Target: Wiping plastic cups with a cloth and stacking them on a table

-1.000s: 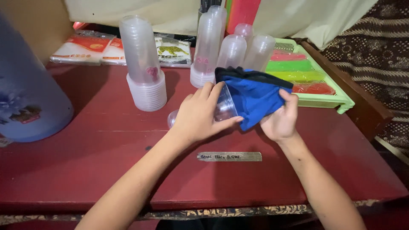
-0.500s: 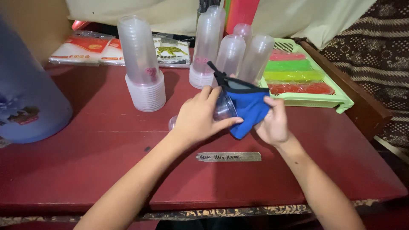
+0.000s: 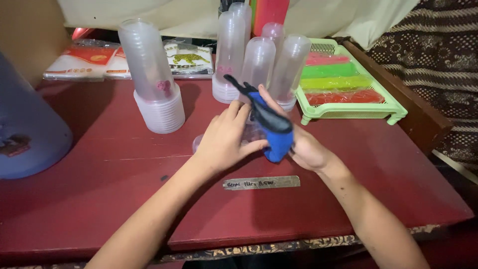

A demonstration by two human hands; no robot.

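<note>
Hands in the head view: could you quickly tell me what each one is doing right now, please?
Left hand: closed around a clear plastic cup.
Right hand: holding a blue cloth against it.

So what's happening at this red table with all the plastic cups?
A person holds a clear plastic cup in the left hand and presses a blue cloth against it with the right hand, over the red table. Stacks of cups and a green tray stand behind.
</note>
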